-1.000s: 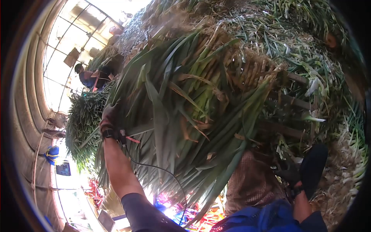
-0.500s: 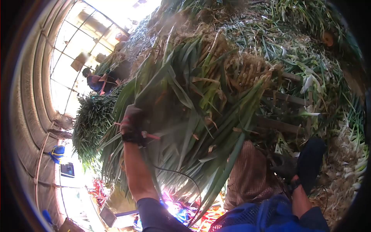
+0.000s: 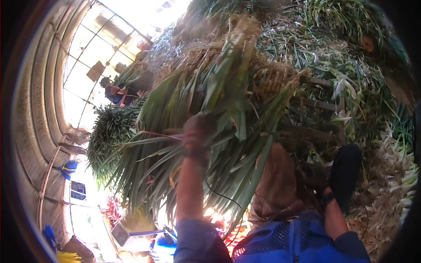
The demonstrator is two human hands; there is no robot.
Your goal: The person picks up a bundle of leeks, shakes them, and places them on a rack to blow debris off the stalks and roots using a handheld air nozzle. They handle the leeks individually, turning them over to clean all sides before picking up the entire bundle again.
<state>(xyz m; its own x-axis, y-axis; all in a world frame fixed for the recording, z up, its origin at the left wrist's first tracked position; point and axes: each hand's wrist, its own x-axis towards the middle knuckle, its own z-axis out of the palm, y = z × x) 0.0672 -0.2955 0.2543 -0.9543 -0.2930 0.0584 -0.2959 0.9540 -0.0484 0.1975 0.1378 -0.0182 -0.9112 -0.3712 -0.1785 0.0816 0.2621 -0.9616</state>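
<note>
My left hand (image 3: 199, 131), gloved and blurred, is over the middle of a large heap of long green leafy stalks (image 3: 166, 103). A thin pinkish strip (image 3: 160, 135) runs leftward from beside it. Whether the fingers grip anything is hidden by blur. A blurred bunch of stalks (image 3: 230, 72) rises just above this hand, its pale root end at the top. In a dark glove, my right hand (image 3: 313, 175) rests low beside my knee and a dark shoe (image 3: 346, 175); its fingers are too dark to make out.
Wooden slats (image 3: 315, 105) show right of the heap. Loose stalks (image 3: 337, 65) cover the right side. Another person (image 3: 116, 92) is at the far left behind a second pile (image 3: 109, 127). A cable hangs below my left hand. Red strips (image 3: 112, 210) lie at the lower left.
My left hand has moved right across the leaves. A bunch of stalks now stands raised and blurred above it. My right hand stays low beside the shoe.
</note>
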